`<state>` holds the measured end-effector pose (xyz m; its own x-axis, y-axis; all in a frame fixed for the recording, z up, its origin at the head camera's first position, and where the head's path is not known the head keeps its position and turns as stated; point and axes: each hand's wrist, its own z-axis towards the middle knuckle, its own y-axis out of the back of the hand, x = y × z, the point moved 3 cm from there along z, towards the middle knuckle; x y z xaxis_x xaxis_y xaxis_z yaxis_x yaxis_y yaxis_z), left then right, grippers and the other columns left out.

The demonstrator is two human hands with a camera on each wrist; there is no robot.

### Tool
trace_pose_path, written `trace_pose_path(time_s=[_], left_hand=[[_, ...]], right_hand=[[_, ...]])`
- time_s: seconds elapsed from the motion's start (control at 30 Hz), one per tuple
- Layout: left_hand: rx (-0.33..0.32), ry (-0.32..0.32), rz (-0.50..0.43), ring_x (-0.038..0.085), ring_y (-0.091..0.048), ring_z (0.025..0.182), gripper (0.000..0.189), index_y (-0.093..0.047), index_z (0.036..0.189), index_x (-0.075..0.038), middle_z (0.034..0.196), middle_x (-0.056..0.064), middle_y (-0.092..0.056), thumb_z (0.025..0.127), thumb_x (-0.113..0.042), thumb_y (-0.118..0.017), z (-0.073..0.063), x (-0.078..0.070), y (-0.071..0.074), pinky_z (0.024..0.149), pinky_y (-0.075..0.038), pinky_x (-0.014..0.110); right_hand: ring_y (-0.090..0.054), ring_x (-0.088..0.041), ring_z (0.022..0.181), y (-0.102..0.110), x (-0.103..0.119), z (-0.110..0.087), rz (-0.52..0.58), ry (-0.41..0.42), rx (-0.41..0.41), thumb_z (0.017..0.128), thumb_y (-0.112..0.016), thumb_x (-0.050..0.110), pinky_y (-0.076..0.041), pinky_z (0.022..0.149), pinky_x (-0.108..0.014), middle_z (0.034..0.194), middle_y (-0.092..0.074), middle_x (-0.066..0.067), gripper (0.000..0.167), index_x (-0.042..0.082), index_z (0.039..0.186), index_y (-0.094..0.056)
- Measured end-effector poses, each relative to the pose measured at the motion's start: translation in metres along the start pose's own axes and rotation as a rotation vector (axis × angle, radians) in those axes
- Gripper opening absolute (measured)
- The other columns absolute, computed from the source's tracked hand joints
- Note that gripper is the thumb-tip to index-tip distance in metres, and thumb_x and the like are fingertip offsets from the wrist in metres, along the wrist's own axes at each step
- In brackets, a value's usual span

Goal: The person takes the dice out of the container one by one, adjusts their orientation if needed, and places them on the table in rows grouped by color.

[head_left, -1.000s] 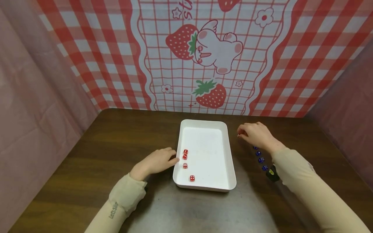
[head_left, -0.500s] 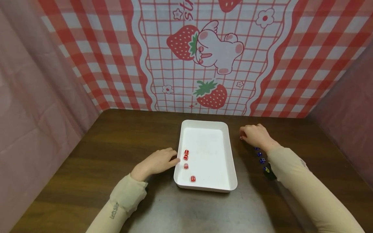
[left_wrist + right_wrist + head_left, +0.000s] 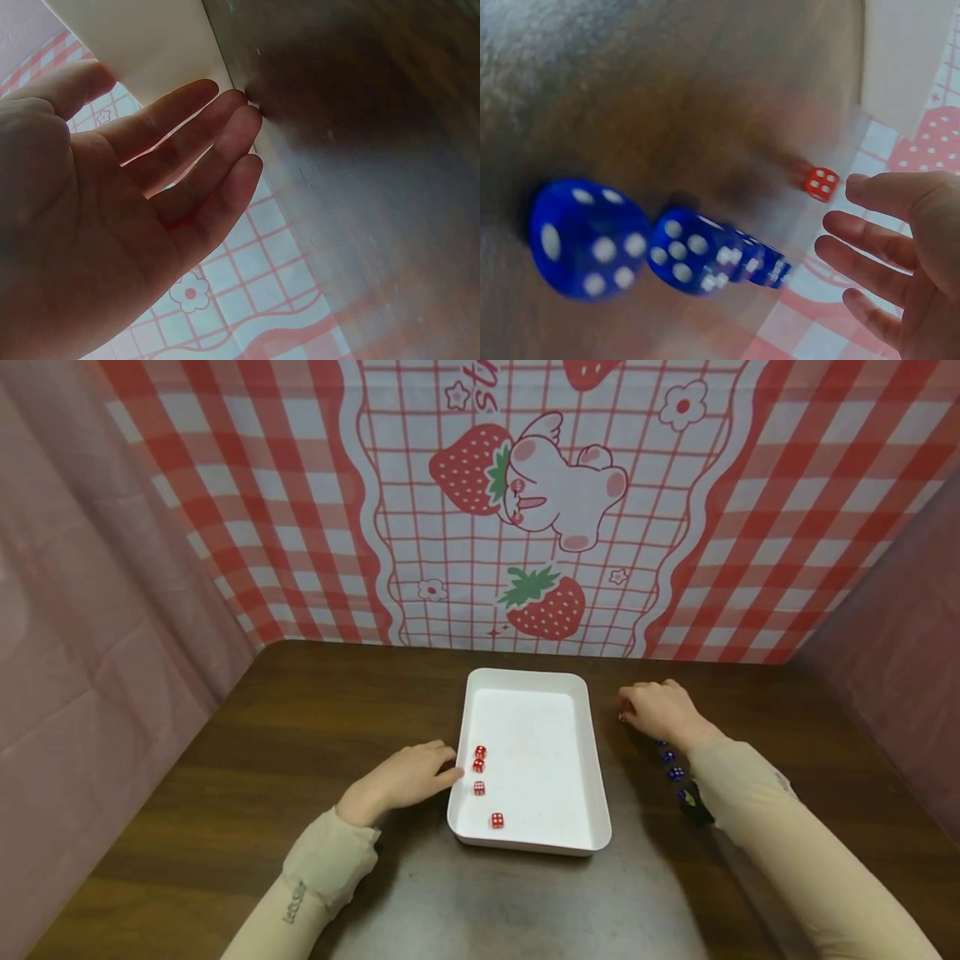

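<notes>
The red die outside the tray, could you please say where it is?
In the right wrist view, the red die is right of centre, beside the right hand and above the far end of the row of blue dice.

Your head view looks forward and down over the tabletop (image 3: 337, 710) to its far edge and the patterned cloth (image 3: 420, 527). Close at your left hand (image 3: 112, 202), the left wrist view faces that cloth, turned sideways; the right wrist view likewise, low and near blue dice (image 3: 679, 251) your head view also shows.
</notes>
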<state>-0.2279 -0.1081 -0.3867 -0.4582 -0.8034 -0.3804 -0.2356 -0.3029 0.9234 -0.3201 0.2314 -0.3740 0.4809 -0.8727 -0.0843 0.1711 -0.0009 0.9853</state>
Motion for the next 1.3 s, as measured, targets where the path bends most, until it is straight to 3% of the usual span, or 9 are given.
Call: trace_pose_path(time_s=[0.27, 0.57, 0.83, 1.0, 1.17, 1.3], left_hand=[[0.008, 0.013, 0.008, 0.014, -0.05, 0.071, 0.024, -0.061, 0.093, -0.01, 0.082, 0.001, -0.052, 0.091, -0.032, -0.051, -0.001, 0.0, 0.0, 0.069, -0.042, 0.033], [0.008, 0.007, 0.004, 0.014, -0.049, 0.07, 0.024, -0.061, 0.092, -0.01, 0.082, 0.001, -0.052, 0.091, -0.032, -0.051, 0.0, 0.001, -0.002, 0.068, -0.042, 0.033], [0.002, 0.011, 0.004, 0.015, -0.049, 0.07, 0.023, -0.061, 0.091, -0.011, 0.082, 0.001, -0.051, 0.091, -0.032, -0.051, 0.0, 0.001, -0.002, 0.068, -0.042, 0.033], [-0.001, 0.006, 0.005, 0.014, -0.05, 0.07, 0.024, -0.061, 0.092, -0.011, 0.082, 0.001, -0.051, 0.091, -0.032, -0.051, 0.0, 0.0, -0.001, 0.068, -0.042, 0.033], [-0.002, 0.002, 0.006, 0.014, -0.049, 0.069, 0.024, -0.061, 0.092, -0.01, 0.081, 0.0, -0.051, 0.091, -0.032, -0.051, 0.0, 0.0, -0.001, 0.067, -0.042, 0.033], [-0.007, 0.0, 0.006, 0.014, -0.049, 0.068, 0.024, -0.061, 0.092, -0.01, 0.081, 0.001, -0.051, 0.091, -0.031, -0.051, 0.001, 0.0, -0.001, 0.067, -0.042, 0.033]], right_hand=[[-0.062, -0.023, 0.083, 0.021, 0.01, -0.002, 0.033, -0.008, -0.006, 0.082, -0.062, 0.016, -0.037, 0.081, -0.052, 0.085, -0.065, -0.004, 0.009, 0.013, 0.09, -0.065], [-0.061, -0.019, 0.077, 0.033, 0.034, -0.005, 0.071, 0.035, -0.032, 0.083, -0.064, 0.017, -0.039, 0.081, -0.051, 0.086, -0.065, -0.002, 0.01, 0.014, 0.091, -0.067], [-0.051, -0.008, 0.059, 0.042, 0.067, -0.009, 0.113, 0.162, -0.116, 0.079, -0.068, 0.014, -0.04, 0.08, -0.044, 0.075, -0.061, 0.004, 0.008, 0.015, 0.087, -0.069], [-0.046, -0.003, 0.058, 0.043, 0.09, -0.012, 0.172, 0.225, -0.081, 0.077, -0.071, 0.015, -0.04, 0.08, -0.04, 0.074, -0.061, 0.008, 0.011, 0.015, 0.088, -0.069], [-0.052, -0.005, 0.064, 0.042, 0.108, -0.014, 0.204, 0.277, -0.042, 0.08, -0.068, 0.016, -0.04, 0.081, -0.04, 0.079, -0.063, 0.009, 0.009, 0.017, 0.089, -0.068], [-0.054, -0.006, 0.066, 0.04, 0.121, -0.016, 0.206, 0.352, -0.057, 0.081, -0.067, 0.016, -0.04, 0.08, -0.038, 0.078, -0.062, 0.009, 0.008, 0.017, 0.088, -0.067]])
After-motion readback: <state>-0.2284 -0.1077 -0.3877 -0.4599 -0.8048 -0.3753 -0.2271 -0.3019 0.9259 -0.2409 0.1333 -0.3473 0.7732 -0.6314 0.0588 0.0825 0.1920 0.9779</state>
